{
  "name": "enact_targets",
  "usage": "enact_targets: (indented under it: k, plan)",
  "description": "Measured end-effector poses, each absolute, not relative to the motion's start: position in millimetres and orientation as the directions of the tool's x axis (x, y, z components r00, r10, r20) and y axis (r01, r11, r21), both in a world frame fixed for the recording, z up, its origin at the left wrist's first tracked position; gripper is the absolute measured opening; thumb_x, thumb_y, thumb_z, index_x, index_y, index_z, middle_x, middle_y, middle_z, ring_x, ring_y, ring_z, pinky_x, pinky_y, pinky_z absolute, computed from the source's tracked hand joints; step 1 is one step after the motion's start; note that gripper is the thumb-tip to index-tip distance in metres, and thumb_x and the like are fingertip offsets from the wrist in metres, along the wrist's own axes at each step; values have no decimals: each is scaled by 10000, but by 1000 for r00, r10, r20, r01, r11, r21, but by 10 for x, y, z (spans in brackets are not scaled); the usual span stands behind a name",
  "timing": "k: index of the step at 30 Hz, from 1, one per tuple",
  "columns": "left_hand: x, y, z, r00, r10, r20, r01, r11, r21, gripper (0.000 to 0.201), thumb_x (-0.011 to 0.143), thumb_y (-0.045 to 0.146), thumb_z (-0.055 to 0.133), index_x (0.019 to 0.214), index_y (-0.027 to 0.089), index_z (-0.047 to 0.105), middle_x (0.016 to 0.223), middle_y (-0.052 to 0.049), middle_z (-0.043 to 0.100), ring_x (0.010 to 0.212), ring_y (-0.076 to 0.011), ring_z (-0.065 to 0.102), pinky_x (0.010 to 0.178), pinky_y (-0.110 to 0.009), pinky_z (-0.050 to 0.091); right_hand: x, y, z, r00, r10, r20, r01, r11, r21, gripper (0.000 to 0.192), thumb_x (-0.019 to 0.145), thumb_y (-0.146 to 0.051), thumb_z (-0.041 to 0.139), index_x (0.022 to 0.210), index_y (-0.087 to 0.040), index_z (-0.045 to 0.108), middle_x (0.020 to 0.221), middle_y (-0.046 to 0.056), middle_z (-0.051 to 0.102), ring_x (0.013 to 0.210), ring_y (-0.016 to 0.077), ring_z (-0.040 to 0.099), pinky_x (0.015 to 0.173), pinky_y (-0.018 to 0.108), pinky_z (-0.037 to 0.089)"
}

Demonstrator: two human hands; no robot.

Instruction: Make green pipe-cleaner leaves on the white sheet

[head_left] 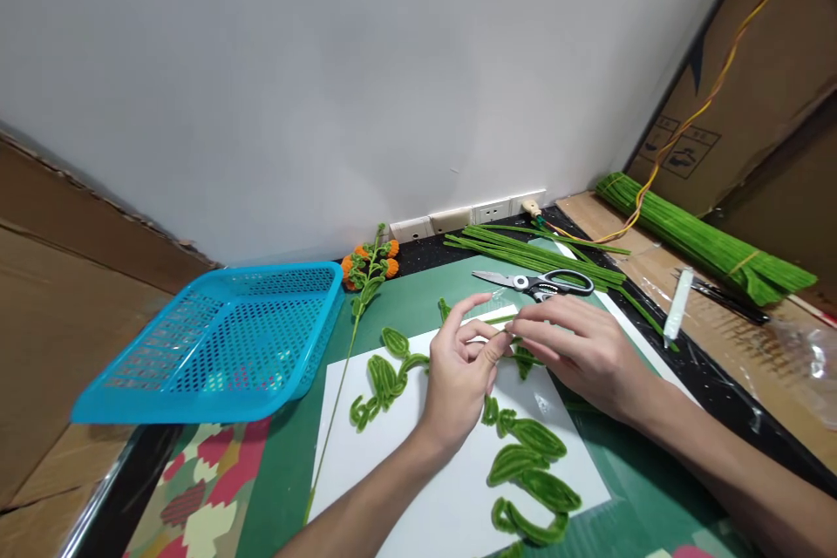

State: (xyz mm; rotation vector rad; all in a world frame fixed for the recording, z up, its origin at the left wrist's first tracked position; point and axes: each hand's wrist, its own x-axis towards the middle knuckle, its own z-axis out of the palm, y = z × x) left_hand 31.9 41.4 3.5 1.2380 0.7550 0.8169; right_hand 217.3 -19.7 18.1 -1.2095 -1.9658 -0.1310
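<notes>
Pinching green pipe cleaner point(502, 320) over white sheet point(451, 488): left hand point(458, 379) and right hand point(579, 349) grips clamped on it. Might slip loose; fuzzy wire thin, springy.

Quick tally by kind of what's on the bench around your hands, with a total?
Blue basket: 1
Scissors: 1
Orange flower stem: 1
White sheet: 1
Tied pipe cleaner bundle: 1
Loose pipe cleaner pile: 1
Total: 6
Both hands, left hand and right hand, pinch one green piece.
</notes>
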Motion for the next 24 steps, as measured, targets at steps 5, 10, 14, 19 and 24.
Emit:
enact_targets:
  k: [5, 10, 14, 19, 24]
  plan:
    - [316, 411, 25, 536, 844, -35, -152, 137, 979, 477, 909, 391, 795, 1290, 200, 582, 791, 31, 650, 430, -26, 443, 410, -158, 320, 2192, -180, 156, -243, 677, 694, 764, 575, -293, 137, 1014, -125, 641, 1088, -190, 736, 988, 83, 792, 788, 181, 697, 698, 299, 541]
    - [310, 422, 6, 582, 813, -2, -191, 139, 972, 324, 1016, 423, 645, 1253, 206, 602, 846, 34, 582, 457, -17, 492, 419, -168, 272, 2211, -181, 114, -242, 654, 716, 746, 598, -293, 177, 1017, -104, 619, 1114, -187, 743, 993, 88, 800, 795, 179, 715, 701, 298, 573]
    - [294, 430, 24, 604, 797, -15, -165, 143, 976, 353, 1006, 443, 654, 1267, 211, 601, 888, 23, 601, 487, -22, 491, 441, -176, 288, 2214, -203, 106, -230, 642, 731, 756, 591, -280, 207, 1008, -82, 616, 1119, -199, 746, 975, 88, 805, 790, 186, 734, 696, 309, 592]
    - [285, 414, 39, 670, 741, -56, -51, 121, 991, 382, 1025, 528, 577, 971, 155, 638, 740, 9, 625, 507, -64, 500, 489, -194, 340, 2216, -236, 117, -221, 624, 750, 766, 587, -262, 268, 977, -38, 627, 1143, -208, 751, 971, 98, 802, 796, 200, 750, 679, 312, 600]
    - [288, 405, 60, 652, 756, -60, -61, 131, 989, 402, 1001, 560, 596, 959, 162, 643, 755, 3, 624, 500, -73, 496, 458, -200, 311, 2225, -256, 115, -234, 629, 742, 738, 611, -285, 355, 963, -13, 621, 1218, -230, 739, 1020, 98, 803, 838, 205, 758, 713, 318, 607]
